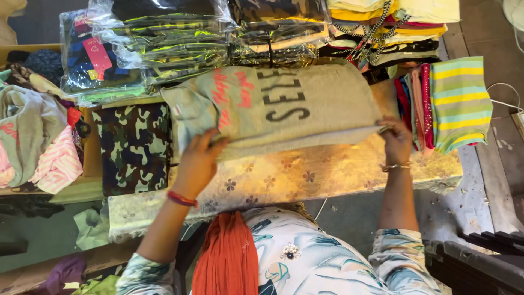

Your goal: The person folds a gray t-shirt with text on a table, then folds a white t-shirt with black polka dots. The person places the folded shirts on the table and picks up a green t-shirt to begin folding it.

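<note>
the left hand (197, 164) is gripping the near left edge of a folded grey shirt (284, 106), its fingers (210, 143) curling up over the cloth and clamping on it. the right hand (397, 141) is pinching the shirt's right edge, its fingers (388, 129) closing on the fold. the shirt is stretching between the two hands, lying just above the worktop (305, 180), which is wearing a shiny flower-patterned cover.

just left of the left fingers a camouflage garment (134, 145) is lying flat. further left, a loose heap of clothes (33, 136) is piling up in grey and pink stripes. beyond the fingers, past the shirt's far edge, stacks of garments in clear bags (164, 38) are sitting side by side. right of the right fingers a striped stack (456, 101) in green, yellow and grey is standing on edge, touching a row of pink and red folded pieces (417, 104).
</note>
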